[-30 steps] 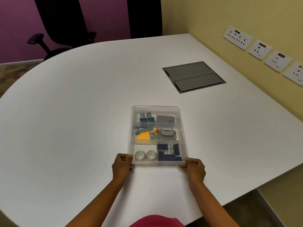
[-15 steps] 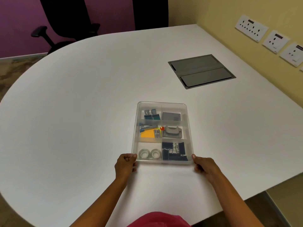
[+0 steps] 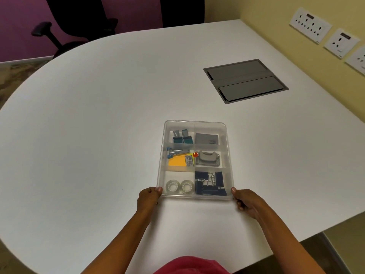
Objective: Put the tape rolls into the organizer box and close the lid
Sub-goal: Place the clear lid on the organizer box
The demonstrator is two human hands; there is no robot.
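Note:
The clear organizer box [image 3: 194,122] lies on the white table [image 3: 88,135] straight ahead of me, and a transparent lid appears to sit flat over it. Two clear tape rolls [image 3: 172,187] [image 3: 186,186] rest side by side in its near-left compartment. My left hand [image 3: 148,198] pinches the near-left corner with curled fingers. My right hand [image 3: 246,202] is at the near-right corner, with the thumb tip on the corner and the fingers curled below the edge. The other compartments hold binder clips, a yellow note pad, a stapler and a grey case.
A grey cable hatch [image 3: 245,81] is set into the table at the far right. Wall sockets [image 3: 310,25] line the yellow wall on the right. A black office chair [image 3: 79,20] stands beyond the far edge. The table's edge runs close on my right.
My head has tilted, so the whole scene shifts in view. Both hands stay at the near corners; the right hand has eased back, leaving mainly its thumb on the corner.

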